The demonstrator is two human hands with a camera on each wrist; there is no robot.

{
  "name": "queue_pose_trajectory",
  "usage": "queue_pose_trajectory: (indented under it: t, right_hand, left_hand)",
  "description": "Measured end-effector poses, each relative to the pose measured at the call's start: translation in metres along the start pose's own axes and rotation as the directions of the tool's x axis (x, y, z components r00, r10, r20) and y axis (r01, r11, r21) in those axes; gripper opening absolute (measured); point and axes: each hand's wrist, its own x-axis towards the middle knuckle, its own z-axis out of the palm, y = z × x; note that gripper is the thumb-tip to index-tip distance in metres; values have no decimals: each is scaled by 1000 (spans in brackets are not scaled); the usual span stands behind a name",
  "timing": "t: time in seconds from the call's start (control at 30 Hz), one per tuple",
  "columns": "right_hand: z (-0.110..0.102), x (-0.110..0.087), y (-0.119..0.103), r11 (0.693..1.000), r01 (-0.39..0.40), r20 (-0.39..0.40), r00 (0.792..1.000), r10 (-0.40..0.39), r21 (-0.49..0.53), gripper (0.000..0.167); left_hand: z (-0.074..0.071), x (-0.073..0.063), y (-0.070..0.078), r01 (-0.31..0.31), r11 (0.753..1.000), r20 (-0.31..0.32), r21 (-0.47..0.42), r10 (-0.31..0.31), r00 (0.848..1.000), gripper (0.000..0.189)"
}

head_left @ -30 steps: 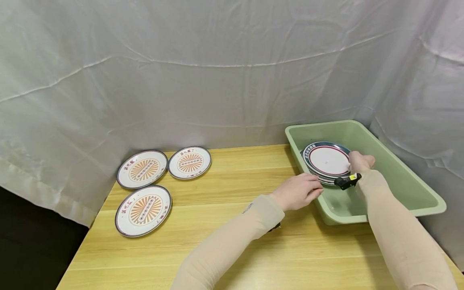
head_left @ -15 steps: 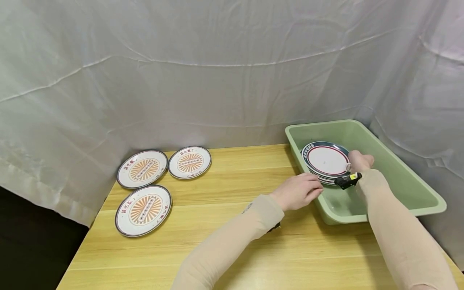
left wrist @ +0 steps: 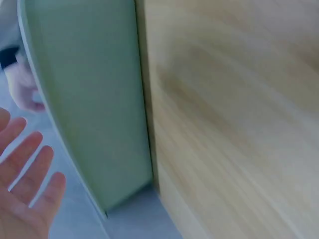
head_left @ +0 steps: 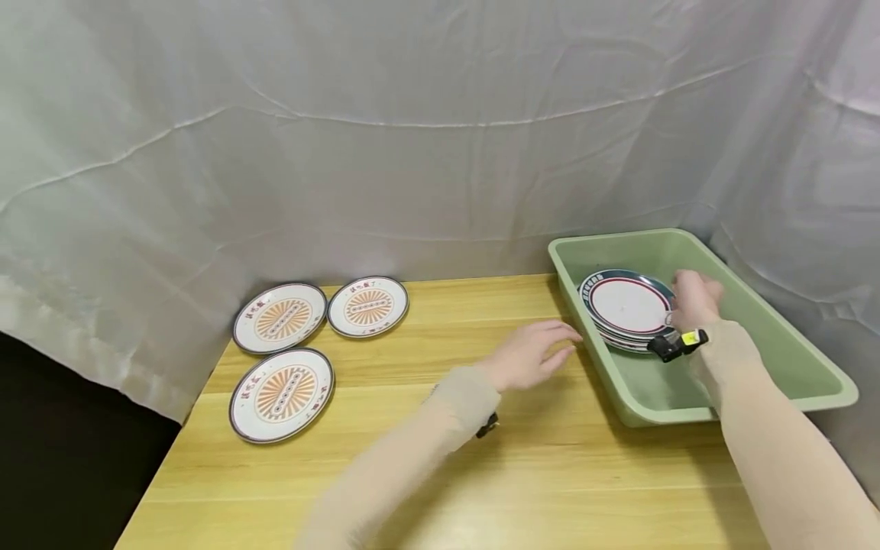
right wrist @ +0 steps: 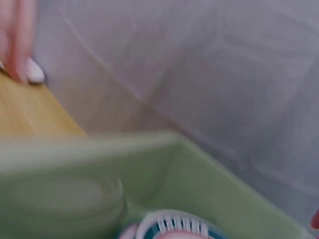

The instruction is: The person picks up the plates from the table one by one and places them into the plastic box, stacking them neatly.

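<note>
Three patterned plates lie on the wooden table at left, and over on the right, a stack of plates sits inside the green tub! The right hand is at the stack's right edge, finger grip impossible to tell; the left hand hovers just left of the tub, fingers extended.
</note>
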Motion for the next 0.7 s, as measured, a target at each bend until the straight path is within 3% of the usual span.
queue_pose_trajectory:
  t: [0.1, 0.23, 0.37, 0.53, 0.7]
  right_hand:
    - [13, -15, -7, 994, -23, 117, 993, 10, 110, 23]
    - [29, -44, -10, 984, 33, 303, 949, -86, 176, 23]
    - [49, -78, -7, 969, 138, 415, 884, -215, 207, 27]
    - [76, -119, 10, 935, 280, 515, 781, -354, 217, 30]
    - [99, -145, 39, 904, 403, 593, 696, -404, 143, 32]
  left_hand:
    - [-12, -15, -14, 73, 997, -36, 1, -73, 997, 37]
    - [-27, -35, -29, 180, 984, -77, 3, -179, 981, 38]
    - [-41, -56, -46, 267, 964, -136, 3, -264, 955, 38]
    - [-57, -84, -67, 345, 939, -197, 13, -336, 921, 39]
    - [-71, -116, -90, 440, 898, -244, 15, -423, 872, 40]
